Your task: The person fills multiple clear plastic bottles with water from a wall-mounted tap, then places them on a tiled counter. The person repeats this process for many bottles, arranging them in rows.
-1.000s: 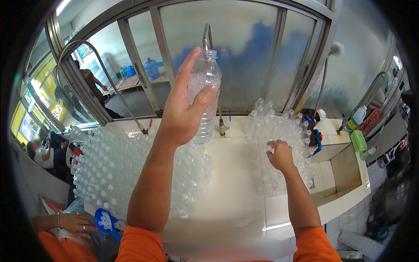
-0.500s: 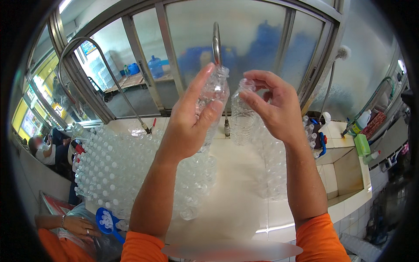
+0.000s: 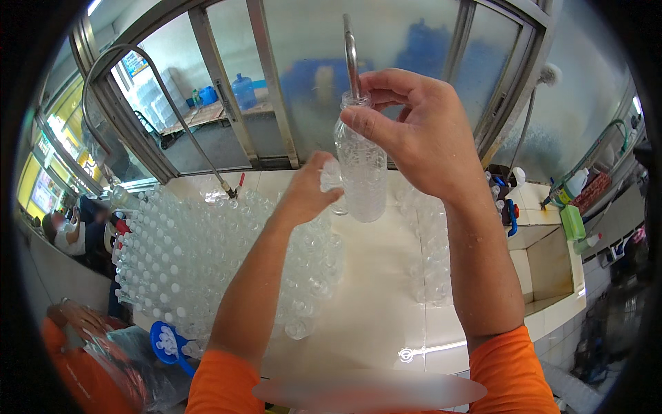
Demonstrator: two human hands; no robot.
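Observation:
A clear plastic bottle [image 3: 364, 183] stands upright in the air, its open mouth at the tip of the curved metal spout [image 3: 351, 58]. My right hand [image 3: 424, 131] grips it near the neck with thumb and fingers; the lower part looks cloudy, with bubbles or water inside. Just to its left and lower, my left hand [image 3: 307, 190] has its fingers around a second clear bottle [image 3: 332, 181], partly hidden by that hand and the first bottle. Many clear bottles [image 3: 214, 241] crowd the tiled counter to the left, the leftmost ones with white caps.
More clear bottles [image 3: 434, 255] stand on the right of the counter [image 3: 379, 290]. A second curved pipe [image 3: 162, 86] rises at the left. White caps lie in a blue scoop [image 3: 158, 331] beside another person's orange sleeve [image 3: 89, 372]. A tiled basin [image 3: 548, 276] is at the right.
The left hand has brought its bottle down and away from the spout. My right hand has raised its bottle leftward to the spout tip, and that bottle now looks cloudy inside.

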